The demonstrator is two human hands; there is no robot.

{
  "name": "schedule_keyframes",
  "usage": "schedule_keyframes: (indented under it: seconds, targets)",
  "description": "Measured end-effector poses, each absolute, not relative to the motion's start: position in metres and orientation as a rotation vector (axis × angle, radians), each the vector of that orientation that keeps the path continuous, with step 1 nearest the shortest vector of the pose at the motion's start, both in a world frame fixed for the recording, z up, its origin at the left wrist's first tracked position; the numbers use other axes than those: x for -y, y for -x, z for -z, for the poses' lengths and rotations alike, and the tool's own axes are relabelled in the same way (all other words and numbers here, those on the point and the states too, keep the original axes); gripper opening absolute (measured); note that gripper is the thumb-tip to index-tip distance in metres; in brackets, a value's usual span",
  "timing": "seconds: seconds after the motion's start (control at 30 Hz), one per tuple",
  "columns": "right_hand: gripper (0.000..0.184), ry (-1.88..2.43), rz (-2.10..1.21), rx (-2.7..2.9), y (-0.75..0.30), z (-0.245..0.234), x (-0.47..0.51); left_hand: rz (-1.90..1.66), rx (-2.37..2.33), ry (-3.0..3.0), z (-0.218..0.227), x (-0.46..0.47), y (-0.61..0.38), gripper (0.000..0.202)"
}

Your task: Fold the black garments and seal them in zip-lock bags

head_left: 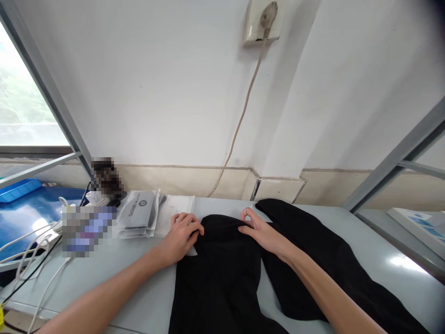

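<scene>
A black stretchy-looking cloth garment (pixel 222 273) lies toward me on the table, its far end narrow and rounded. My left hand (pixel 183 235) pinches the left edge of that far end, fingers curled. On the opposite side my right hand (pixel 259 233) is closed on the upper right edge between thumb and fingers. More black cloth (pixel 323 250) stretches out to the right, passing beneath my right forearm. Folds hide what kind of garment it is.
Flat clear bags (pixel 139 211) with grey printed inserts are stacked left of my left hand. White cables (pixel 43 246) and a power strip lie farther left, near a blurred patch. A grey table (pixel 139 278) meets the wall, where a plug (pixel 268 18) hangs its cord.
</scene>
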State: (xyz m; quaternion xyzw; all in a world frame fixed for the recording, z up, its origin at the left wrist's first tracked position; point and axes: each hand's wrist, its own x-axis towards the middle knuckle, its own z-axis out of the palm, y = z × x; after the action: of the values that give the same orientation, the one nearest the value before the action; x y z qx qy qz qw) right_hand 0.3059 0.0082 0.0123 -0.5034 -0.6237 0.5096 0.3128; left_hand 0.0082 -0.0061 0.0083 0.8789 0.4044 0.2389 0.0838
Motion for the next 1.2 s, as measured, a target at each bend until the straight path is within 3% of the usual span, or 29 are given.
schedule_keyframes:
  seconds: [0.13,0.53,0.8,1.0,1.2]
  targets:
    - [0.009,1.211,-1.195,1.792,-0.308,-0.012,-0.011,-0.808,-1.192,-2.595,-0.007,0.006,-0.009,0.03]
    - [0.025,1.385,-0.865,1.952,-0.306,-0.001,-0.015,-0.86,-1.33,-2.552,-0.004,0.0,-0.006,0.029]
    - [0.048,1.308,-0.676,1.872,-0.301,-0.002,-0.01,-0.831,-1.243,-2.559,-0.011,0.012,-0.009,0.05]
    - [0.046,1.274,-0.622,1.81,-0.299,-0.008,-0.008,-0.91,-1.137,-2.505,-0.017,0.015,-0.011,0.044]
    - [0.035,1.17,-0.804,1.727,-0.301,-0.032,0.001,-1.158,-1.005,-2.337,-0.033,0.022,-0.01,0.026]
